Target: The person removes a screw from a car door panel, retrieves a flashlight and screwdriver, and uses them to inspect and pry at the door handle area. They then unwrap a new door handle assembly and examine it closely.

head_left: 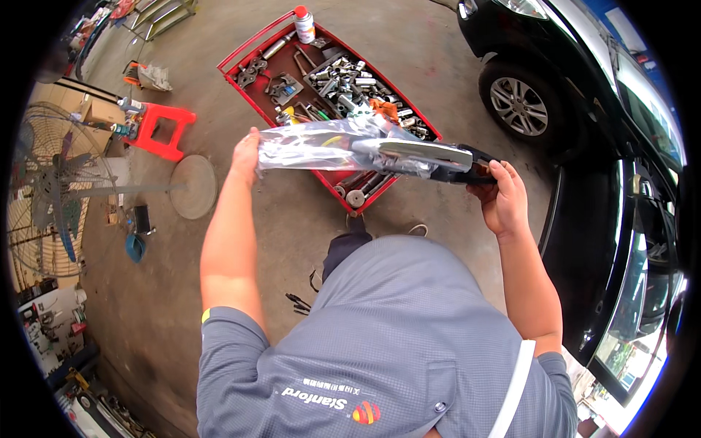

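Observation:
Above a red tool cart (241, 57) I hold up a long black car part (438, 157) with a pale, glossy strip along it. Its left portion lies inside a clear plastic bag (307, 144), while the black right end is bare. My left hand (247, 155) is closed on the bag's left end, its fingers mostly behind the plastic. Pinched between thumb and fingers of my right hand (504, 193) is the part's black end. The exact kind of part cannot be made out.
Loose sockets (358, 80) and a red-capped spray can (304, 25) are in the cart. A black car (577, 117) with an opened door (584, 255) stands on the right. To the left are a red stool (166, 131) and a large fan (58, 182) on a round base.

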The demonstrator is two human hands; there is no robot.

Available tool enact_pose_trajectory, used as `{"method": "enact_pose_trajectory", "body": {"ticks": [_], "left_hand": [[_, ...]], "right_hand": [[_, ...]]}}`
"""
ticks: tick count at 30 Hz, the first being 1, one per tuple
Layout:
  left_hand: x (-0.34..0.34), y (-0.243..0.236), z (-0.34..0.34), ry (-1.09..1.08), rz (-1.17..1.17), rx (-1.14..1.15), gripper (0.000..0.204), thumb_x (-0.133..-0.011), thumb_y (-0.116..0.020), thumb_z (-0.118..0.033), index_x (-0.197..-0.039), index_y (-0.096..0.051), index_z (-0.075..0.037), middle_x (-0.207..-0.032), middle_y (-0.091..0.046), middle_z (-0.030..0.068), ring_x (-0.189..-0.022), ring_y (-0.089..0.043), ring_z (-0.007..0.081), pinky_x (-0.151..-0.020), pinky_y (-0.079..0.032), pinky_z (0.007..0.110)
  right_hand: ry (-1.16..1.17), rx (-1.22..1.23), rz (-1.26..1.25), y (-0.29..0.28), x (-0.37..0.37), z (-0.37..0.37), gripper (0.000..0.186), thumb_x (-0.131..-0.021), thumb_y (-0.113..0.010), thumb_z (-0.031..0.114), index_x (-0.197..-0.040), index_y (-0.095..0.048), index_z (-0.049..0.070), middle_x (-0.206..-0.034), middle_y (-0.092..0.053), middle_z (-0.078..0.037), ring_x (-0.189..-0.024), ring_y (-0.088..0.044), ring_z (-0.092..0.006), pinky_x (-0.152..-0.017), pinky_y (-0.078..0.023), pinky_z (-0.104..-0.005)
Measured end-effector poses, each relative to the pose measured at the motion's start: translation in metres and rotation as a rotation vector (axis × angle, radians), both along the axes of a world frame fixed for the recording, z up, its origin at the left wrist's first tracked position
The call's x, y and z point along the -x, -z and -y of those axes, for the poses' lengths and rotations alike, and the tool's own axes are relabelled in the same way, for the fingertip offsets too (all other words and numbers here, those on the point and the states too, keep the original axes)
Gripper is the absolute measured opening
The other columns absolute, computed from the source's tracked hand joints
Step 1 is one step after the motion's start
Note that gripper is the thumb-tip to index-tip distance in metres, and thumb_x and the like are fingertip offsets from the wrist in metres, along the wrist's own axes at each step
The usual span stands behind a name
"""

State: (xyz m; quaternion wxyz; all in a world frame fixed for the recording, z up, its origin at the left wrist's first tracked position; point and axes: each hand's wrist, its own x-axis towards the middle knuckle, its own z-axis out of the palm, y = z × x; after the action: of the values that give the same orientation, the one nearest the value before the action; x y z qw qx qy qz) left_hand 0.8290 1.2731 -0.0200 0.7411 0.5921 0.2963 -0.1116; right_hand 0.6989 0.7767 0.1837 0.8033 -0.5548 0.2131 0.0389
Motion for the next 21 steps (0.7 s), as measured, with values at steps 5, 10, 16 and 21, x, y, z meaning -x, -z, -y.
{"method": "enact_pose_trajectory", "body": {"ticks": [5,10,16,21], "left_hand": [[-0.04,0.027,-0.016,-0.03,-0.03,-0.304,0.046,-0.105,-0.054,-0.042,-0.112,-0.067,0.001,-0.1,-0.071,0.0082,-0.088,-0.064,0.0185,-0.08,-0.052,0.038],[-0.061,0.042,-0.009,0.049,-0.044,-0.637,0.049,-0.1,-0.061,-0.041,-0.116,-0.066,0.004,-0.11,-0.071,0.0176,-0.097,-0.067,0.0279,-0.088,-0.051,0.041],[-0.061,0.038,0.011,-0.006,-0.006,-1.187,0.067,-0.091,-0.071,-0.042,-0.137,-0.05,0.001,-0.131,-0.06,0.0227,-0.119,-0.06,0.0355,-0.099,-0.047,0.043],[-0.032,-0.033,0.05,-0.157,0.424,-0.904,0.06,-0.092,-0.072,-0.035,-0.135,-0.047,-0.001,-0.127,-0.058,0.0185,-0.116,-0.057,0.0304,-0.098,-0.047,0.044]], "right_hand": [[0.146,0.0,-0.026,0.001,-0.011,0.008,0.012,-0.1,-0.059,0.018,-0.1,-0.057,0.006,-0.098,-0.072,-0.012,-0.085,-0.072,-0.0239,-0.077,-0.061,-0.0393],[0.266,-0.026,-0.062,-0.003,-0.014,0.012,0.013,-0.1,-0.06,0.019,-0.097,-0.058,0.006,-0.095,-0.071,-0.011,-0.084,-0.072,-0.024,-0.077,-0.061,-0.0387],[0.298,-0.137,-0.072,0.0,-0.018,-0.002,0.014,-0.1,-0.061,0.019,-0.094,-0.058,0.007,-0.094,-0.071,-0.01,-0.082,-0.07,-0.0226,-0.078,-0.06,-0.0383],[0.3,-0.246,-0.089,0.005,-0.02,-0.029,0.015,-0.099,-0.063,0.021,-0.091,-0.059,0.009,-0.092,-0.072,-0.008,-0.079,-0.069,-0.0197,-0.077,-0.06,-0.0367]]}}
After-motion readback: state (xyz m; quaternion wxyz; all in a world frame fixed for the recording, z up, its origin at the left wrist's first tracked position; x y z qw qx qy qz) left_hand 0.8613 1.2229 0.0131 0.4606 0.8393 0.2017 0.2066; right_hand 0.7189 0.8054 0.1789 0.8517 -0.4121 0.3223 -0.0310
